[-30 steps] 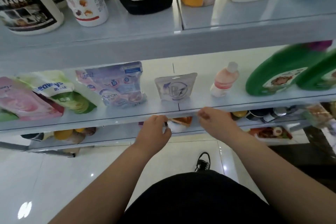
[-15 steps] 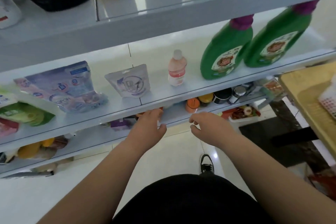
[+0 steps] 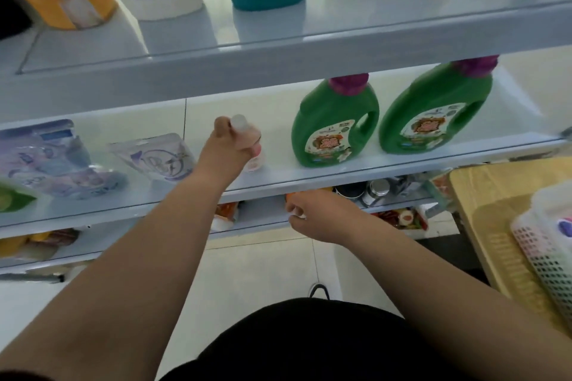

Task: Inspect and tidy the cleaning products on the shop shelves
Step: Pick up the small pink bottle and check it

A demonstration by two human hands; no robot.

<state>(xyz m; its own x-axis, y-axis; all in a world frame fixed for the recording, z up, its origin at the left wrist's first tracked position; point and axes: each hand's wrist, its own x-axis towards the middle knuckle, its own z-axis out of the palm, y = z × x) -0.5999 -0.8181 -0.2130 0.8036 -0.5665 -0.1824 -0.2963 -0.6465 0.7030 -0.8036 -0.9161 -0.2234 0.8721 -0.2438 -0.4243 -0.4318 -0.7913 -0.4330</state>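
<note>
since half a second ago the left hand (image 3: pixel 227 145) has left the shelf edge and gone up to the small pink bottle (image 3: pixel 256 161), fingers now wrapped round its upper part below the white cap. it stands on the middle shelf (image 3: pixel 309 178), between a pale refill pouch (image 3: pixel 154 158) and the nearer green detergent jug (image 3: pixel 335 124). right hand (image 3: pixel 318 216) hangs under the shelf's front lip, fingers loosely curled, holding nothing. far right, a mesh basket (image 3: pixel 544 260) sits on a wooden table (image 3: pixel 483 195).

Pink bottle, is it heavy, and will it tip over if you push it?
Probably light: the left hand wraps the pink bottle easily. Likely tippy: tall, narrow, small base. Smooth plastic may slip.
</note>
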